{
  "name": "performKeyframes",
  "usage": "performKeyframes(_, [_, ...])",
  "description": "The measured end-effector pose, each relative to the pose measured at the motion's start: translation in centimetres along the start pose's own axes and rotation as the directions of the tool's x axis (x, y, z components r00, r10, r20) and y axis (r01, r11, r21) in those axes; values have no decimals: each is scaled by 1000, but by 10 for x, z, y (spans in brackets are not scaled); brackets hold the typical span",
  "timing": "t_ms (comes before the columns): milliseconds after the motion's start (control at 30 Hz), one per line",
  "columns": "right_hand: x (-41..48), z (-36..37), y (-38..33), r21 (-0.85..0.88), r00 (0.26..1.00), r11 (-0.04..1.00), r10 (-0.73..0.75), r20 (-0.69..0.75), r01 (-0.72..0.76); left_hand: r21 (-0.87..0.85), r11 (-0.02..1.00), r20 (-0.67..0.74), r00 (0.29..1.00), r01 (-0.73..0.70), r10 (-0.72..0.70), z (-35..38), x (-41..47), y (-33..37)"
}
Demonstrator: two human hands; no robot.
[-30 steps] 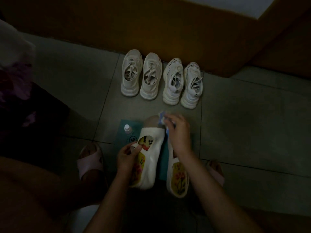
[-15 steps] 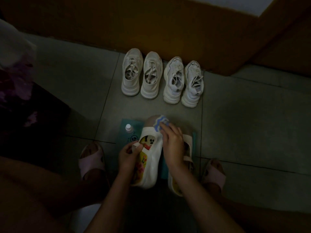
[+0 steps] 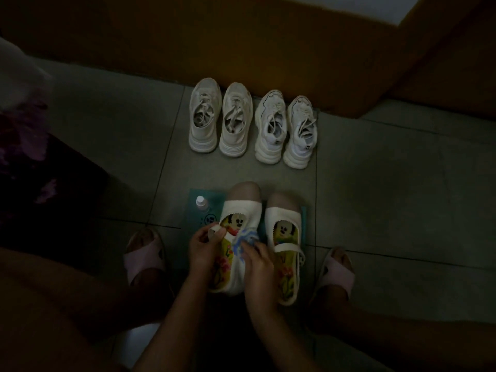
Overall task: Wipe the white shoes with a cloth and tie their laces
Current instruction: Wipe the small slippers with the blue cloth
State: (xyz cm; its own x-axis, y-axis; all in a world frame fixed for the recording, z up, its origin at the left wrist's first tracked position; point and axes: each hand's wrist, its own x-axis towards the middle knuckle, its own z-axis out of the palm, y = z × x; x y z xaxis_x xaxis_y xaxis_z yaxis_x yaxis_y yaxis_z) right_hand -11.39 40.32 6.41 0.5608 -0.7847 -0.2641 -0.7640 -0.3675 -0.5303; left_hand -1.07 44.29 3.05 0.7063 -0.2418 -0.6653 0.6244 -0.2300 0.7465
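1 shoe (image 3: 241, 210) lies between the left hand (image 3: 204, 248) and the right hand (image 3: 259, 264), on a mat (image 3: 196, 196). The cloth (image 3: 245, 237) sits on it, just ahead of the right hand. The other shoe (image 3: 281, 216) lies right of that hand. A bottle (image 3: 201, 203) stands ahead of the left hand. 4 sneakers (image 3: 236, 124) line up well ahead, by the wall (image 3: 241, 49).

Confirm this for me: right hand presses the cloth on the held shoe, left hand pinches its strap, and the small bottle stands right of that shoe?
Not quite. In the head view the small bottle stands left of the held shoe, on the teal mat. The rest holds: the right hand presses the cloth on that shoe, and the left hand pinches its strap.
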Motion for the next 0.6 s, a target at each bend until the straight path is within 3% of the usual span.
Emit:
performKeyframes(100, [-11, -2, 3, 4, 990, 1000, -4, 138, 4, -20, 1000, -22, 1000, -11, 11, 3, -3, 0])
performKeyframes(533, [-60, -18, -4, 221, 957, 963, 94, 273, -157, 8, 1000, -65, 998, -14, 14, 6, -9, 6])
performKeyframes(600, [-64, -29, -9, 338, 941, 914, 112, 318, -223, 22, 1000, -59, 998, -21, 22, 5, -10, 8])
